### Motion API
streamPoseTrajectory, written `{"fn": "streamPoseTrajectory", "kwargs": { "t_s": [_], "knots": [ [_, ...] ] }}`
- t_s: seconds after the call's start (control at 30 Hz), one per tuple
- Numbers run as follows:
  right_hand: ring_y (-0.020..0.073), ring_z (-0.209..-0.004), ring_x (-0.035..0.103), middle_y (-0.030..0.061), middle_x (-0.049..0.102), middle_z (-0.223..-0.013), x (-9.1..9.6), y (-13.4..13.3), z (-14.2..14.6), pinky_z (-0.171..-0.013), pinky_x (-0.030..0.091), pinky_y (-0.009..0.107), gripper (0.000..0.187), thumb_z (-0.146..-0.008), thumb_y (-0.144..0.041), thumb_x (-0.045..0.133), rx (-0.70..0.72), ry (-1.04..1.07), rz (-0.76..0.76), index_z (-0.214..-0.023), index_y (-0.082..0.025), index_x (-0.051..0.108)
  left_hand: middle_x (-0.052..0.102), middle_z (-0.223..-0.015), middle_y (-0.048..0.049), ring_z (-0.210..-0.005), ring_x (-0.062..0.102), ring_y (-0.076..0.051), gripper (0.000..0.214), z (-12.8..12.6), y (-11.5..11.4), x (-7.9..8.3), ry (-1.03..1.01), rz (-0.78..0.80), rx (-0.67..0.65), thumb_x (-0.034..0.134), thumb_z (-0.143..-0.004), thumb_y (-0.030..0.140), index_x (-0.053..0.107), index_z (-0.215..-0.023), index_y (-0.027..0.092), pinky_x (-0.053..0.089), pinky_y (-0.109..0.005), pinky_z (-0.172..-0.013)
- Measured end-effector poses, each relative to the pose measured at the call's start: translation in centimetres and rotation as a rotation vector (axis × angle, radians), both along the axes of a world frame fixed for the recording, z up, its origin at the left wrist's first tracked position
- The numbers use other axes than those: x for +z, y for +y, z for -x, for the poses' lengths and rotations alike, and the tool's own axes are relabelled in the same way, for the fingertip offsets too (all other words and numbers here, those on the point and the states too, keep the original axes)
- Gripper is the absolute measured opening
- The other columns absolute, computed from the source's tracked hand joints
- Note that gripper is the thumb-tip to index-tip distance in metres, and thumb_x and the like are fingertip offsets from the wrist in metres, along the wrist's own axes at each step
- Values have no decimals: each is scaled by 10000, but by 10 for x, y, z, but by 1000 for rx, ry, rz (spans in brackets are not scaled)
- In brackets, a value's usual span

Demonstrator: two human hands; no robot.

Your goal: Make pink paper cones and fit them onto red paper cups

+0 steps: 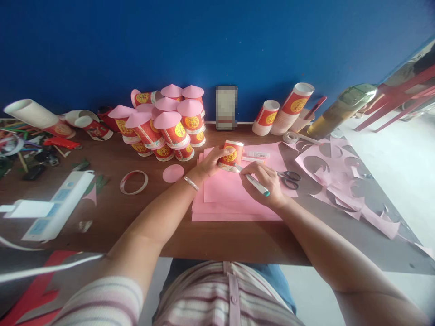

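Note:
My left hand (208,164) grips a red paper cup (231,154) with a yellow emblem, standing upside down on a stack of pink paper sheets (224,194). My right hand (263,180) pinches a white pen with a teal end (255,182), its tip touching the paper at the cup's base. A small pink paper circle (173,173) lies just left of the sheets on the brown table (163,226).
A pile of red cups with pink cone lids (166,123) stands behind. Stacked cups (292,107), tape rolls (133,182), scissors (289,178), pink cut-out scraps (343,176), a white power strip (54,206) and clutter at far left surround the sheets. Blue wall behind.

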State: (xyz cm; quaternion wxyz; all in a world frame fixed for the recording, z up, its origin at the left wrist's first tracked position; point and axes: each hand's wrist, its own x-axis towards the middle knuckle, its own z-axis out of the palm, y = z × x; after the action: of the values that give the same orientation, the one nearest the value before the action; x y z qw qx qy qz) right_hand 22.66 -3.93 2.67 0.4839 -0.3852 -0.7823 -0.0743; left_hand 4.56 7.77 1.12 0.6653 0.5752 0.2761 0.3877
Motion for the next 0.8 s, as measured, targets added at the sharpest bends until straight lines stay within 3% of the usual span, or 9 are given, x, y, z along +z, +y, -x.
{"fn": "streamPoseTrajectory", "kwargs": {
  "t_s": [0.17,0.4,0.57,0.8],
  "knots": [
    [144,-627,618,-10,688,-769,1,0,0,-608,494,275,185,-944,-66,586,21,2,34,-938,-250,568,572,-686,7,-739,553,-160,313,2,2,-2,27,-139,24,913,-684,375,662,-746,197,457,-283,-673],
    [140,-614,612,-13,680,-746,2,0,-1,-597,487,276,190,-930,-58,585,-1,-7,15,-918,-247,570,590,-702,-9,-703,569,-154,349,-4,-9,14,-37,40,-95,774,-827,501,637,-739,192,492,-282,-649],
    [141,-619,612,-10,681,-752,3,0,0,-605,496,276,189,-934,-57,589,19,-6,19,-923,-244,567,608,-692,-6,-758,616,-178,252,-2,-5,7,-6,48,-11,814,-798,397,665,-775,196,493,-288,-685],
    [141,-603,595,-20,660,-726,2,-2,2,-604,495,282,214,-902,-35,573,22,1,-6,-915,-248,557,694,-810,-49,-834,662,-203,308,-3,-4,7,-21,53,-56,782,-821,455,685,-780,165,528,-294,-710]
  ]
}}
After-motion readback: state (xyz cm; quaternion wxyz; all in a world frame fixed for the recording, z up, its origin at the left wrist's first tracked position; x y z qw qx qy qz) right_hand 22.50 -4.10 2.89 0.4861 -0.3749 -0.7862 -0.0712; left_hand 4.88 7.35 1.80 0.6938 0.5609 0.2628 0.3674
